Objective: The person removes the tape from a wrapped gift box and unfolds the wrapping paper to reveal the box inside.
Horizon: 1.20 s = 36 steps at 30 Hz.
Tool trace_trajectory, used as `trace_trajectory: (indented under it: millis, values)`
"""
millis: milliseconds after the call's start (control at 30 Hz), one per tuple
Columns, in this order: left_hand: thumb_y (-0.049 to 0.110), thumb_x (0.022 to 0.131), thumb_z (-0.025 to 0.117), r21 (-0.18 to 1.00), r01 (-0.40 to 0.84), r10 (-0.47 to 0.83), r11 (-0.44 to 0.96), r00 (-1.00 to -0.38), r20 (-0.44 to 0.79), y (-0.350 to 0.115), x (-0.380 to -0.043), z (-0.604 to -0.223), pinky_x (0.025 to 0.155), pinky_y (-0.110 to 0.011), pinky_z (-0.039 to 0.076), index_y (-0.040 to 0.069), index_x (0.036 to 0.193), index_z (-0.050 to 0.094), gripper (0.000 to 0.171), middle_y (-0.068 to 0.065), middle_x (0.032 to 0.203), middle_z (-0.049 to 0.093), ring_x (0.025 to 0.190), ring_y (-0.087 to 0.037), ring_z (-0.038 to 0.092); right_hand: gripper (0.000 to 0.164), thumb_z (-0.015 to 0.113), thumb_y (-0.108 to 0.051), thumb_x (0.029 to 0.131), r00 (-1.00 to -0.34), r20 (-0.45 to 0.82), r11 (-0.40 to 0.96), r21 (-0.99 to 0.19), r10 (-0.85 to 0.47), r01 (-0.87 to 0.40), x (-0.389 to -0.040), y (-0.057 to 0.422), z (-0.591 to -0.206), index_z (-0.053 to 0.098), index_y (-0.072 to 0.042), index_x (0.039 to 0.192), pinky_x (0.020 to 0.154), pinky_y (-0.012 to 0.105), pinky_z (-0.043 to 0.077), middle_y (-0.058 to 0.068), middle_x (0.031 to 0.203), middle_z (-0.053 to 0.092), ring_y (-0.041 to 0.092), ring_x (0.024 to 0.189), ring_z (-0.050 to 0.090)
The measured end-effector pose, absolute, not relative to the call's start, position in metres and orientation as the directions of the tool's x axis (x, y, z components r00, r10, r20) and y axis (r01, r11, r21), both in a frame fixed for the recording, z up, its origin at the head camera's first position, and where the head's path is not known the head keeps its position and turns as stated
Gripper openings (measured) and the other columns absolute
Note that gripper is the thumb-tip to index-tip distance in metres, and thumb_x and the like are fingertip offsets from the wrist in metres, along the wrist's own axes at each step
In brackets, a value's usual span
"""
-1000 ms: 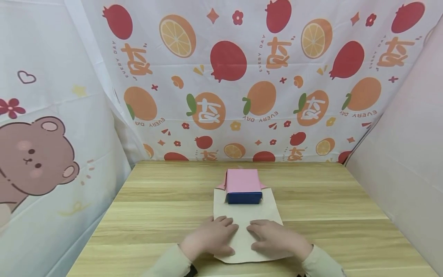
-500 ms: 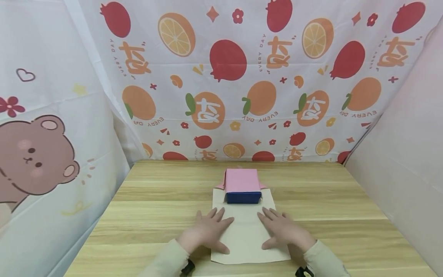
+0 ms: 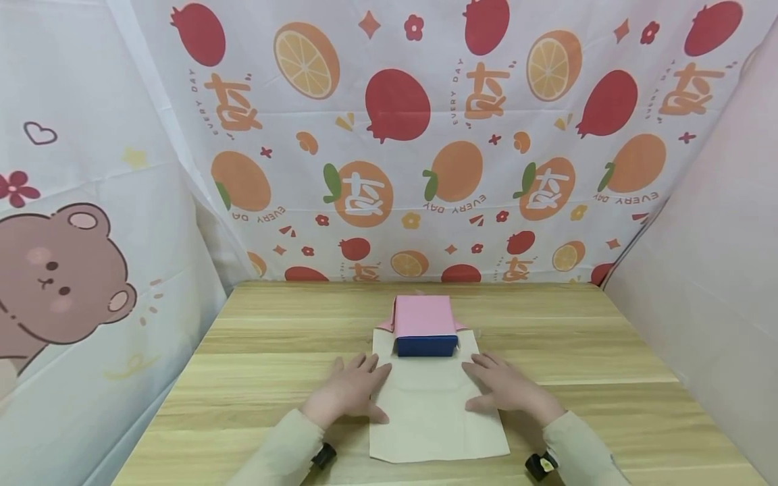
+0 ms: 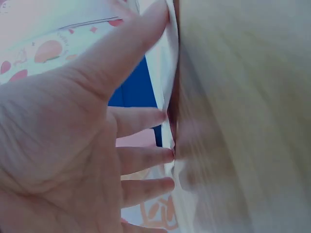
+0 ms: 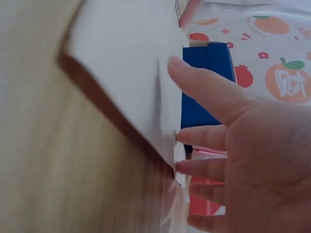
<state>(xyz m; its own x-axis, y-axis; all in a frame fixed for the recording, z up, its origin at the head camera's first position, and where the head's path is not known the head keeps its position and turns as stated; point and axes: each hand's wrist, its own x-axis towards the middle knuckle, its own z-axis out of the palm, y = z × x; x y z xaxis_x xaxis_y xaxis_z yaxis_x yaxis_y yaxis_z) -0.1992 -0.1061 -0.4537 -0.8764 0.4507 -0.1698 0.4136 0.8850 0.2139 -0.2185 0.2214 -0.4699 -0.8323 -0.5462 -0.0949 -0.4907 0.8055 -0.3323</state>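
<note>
A sheet of paper, cream on its upper face, lies flat on the table with shallow creases across it. At its far end, a blue box is covered on top by a pink flap. My left hand is at the sheet's left edge, fingers straight and spread, the thumb reaching over the paper. Mirroring it, my right hand lies along the right edge, also spread. In the wrist views, the left thumb and right thumb touch or nearly touch the paper.
The wood-grain table extends to both sides. A fruit-print cloth hangs at the back, a bear-print cloth on the left and a pale cloth on the right. Each wrist bears a black band.
Both hands have spread apart, from the middle of the cream sheet out to its side edges, with fingers splayed. The box and the sheet stay almost where they were.
</note>
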Motion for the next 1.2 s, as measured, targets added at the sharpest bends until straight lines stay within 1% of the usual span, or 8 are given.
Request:
trace_trajectory:
  millis: [233, 467, 533, 700, 800, 1000, 1067, 1200]
  values:
    - [0.049, 0.074, 0.08, 0.158, 0.417, 0.435, 0.895, -0.894, -0.109, -0.089, -0.21, -0.448, 0.106, -0.074, 0.027, 0.012, 0.145, 0.045, 0.086, -0.015, 0.15, 0.045, 0.139, -0.043, 0.038, 0.069, 0.07, -0.043, 0.087, -0.797, -0.011, 0.762, -0.302, -0.604, -0.573, -0.237, 0.205, -0.468, 0.052, 0.0, 0.137, 0.109, 0.066, 0.031, 0.029, 0.143, 0.046, 0.053, 0.136, 0.034]
    - [0.051, 0.075, 0.078, 0.111, 0.397, 0.407, 0.911, -0.909, -0.094, -0.083, -0.221, -0.437, 0.107, -0.07, 0.032, 0.011, 0.144, 0.046, 0.085, -0.012, 0.15, 0.045, 0.139, -0.04, 0.04, 0.052, 0.07, -0.042, 0.087, -0.851, -0.022, 0.832, -0.22, -0.525, -0.509, -0.247, 0.196, -0.454, 0.063, -0.005, 0.123, 0.102, 0.07, 0.038, 0.022, 0.144, 0.049, 0.046, 0.138, 0.036]
    - [0.051, 0.076, 0.078, 0.101, 0.396, 0.405, 0.913, -0.91, -0.087, -0.084, -0.226, -0.438, 0.106, -0.07, 0.032, 0.011, 0.144, 0.046, 0.085, -0.011, 0.15, 0.045, 0.139, -0.039, 0.04, 0.048, 0.07, -0.04, 0.088, -0.858, -0.028, 0.842, -0.211, -0.512, -0.496, -0.248, 0.195, -0.449, 0.064, -0.006, 0.121, 0.103, 0.068, 0.038, 0.021, 0.145, 0.048, 0.043, 0.138, 0.037]
    - [0.045, 0.08, 0.077, 0.108, 0.388, 0.397, 0.915, -0.915, -0.072, -0.084, -0.234, -0.433, 0.107, -0.072, 0.03, 0.011, 0.145, 0.044, 0.081, -0.011, 0.15, 0.044, 0.139, -0.038, 0.041, 0.052, 0.07, -0.037, 0.088, -0.881, -0.057, 0.871, -0.194, -0.469, -0.451, -0.252, 0.192, -0.437, 0.061, -0.005, 0.129, 0.109, 0.064, 0.034, 0.018, 0.146, 0.047, 0.041, 0.14, 0.037]
    - [0.041, 0.081, 0.076, 0.124, 0.368, 0.378, 0.922, -0.923, -0.074, -0.083, -0.239, -0.423, 0.108, -0.072, 0.028, 0.011, 0.146, 0.043, 0.079, -0.011, 0.151, 0.043, 0.139, -0.038, 0.04, 0.054, 0.071, -0.034, 0.088, -0.887, -0.041, 0.876, -0.179, -0.46, -0.447, -0.256, 0.189, -0.428, 0.06, -0.003, 0.131, 0.108, 0.063, 0.036, 0.018, 0.143, 0.051, 0.041, 0.137, 0.04]
    - [0.038, 0.085, 0.074, 0.093, 0.336, 0.342, 0.937, -0.937, -0.067, -0.083, -0.259, -0.407, 0.11, -0.072, 0.024, 0.011, 0.148, 0.04, 0.076, -0.012, 0.152, 0.042, 0.141, -0.038, 0.036, 0.052, 0.07, -0.031, 0.089, -0.9, 0.014, 0.889, -0.153, -0.435, -0.432, -0.271, 0.184, -0.413, 0.06, -0.003, 0.131, 0.103, 0.061, 0.041, 0.019, 0.138, 0.054, 0.037, 0.13, 0.047]
    - [0.038, 0.086, 0.072, 0.076, 0.328, 0.332, 0.942, -0.942, -0.057, -0.082, -0.267, -0.402, 0.109, -0.072, 0.026, 0.012, 0.149, 0.039, 0.075, -0.012, 0.152, 0.042, 0.141, -0.038, 0.036, 0.052, 0.07, -0.031, 0.089, -0.902, 0.049, 0.895, -0.111, -0.429, -0.432, -0.278, 0.184, -0.41, 0.059, -0.003, 0.13, 0.101, 0.06, 0.044, 0.019, 0.136, 0.055, 0.037, 0.128, 0.05]
    - [0.039, 0.089, 0.069, 0.037, 0.306, 0.307, 0.951, -0.951, -0.024, -0.081, -0.284, -0.39, 0.11, -0.071, 0.025, 0.013, 0.149, 0.038, 0.072, -0.012, 0.154, 0.039, 0.143, -0.037, 0.034, 0.05, 0.069, -0.03, 0.09, -0.893, 0.144, 0.9, -0.03, -0.426, -0.434, -0.296, 0.182, -0.408, 0.057, -0.003, 0.132, 0.097, 0.059, 0.048, 0.018, 0.132, 0.058, 0.037, 0.124, 0.053]
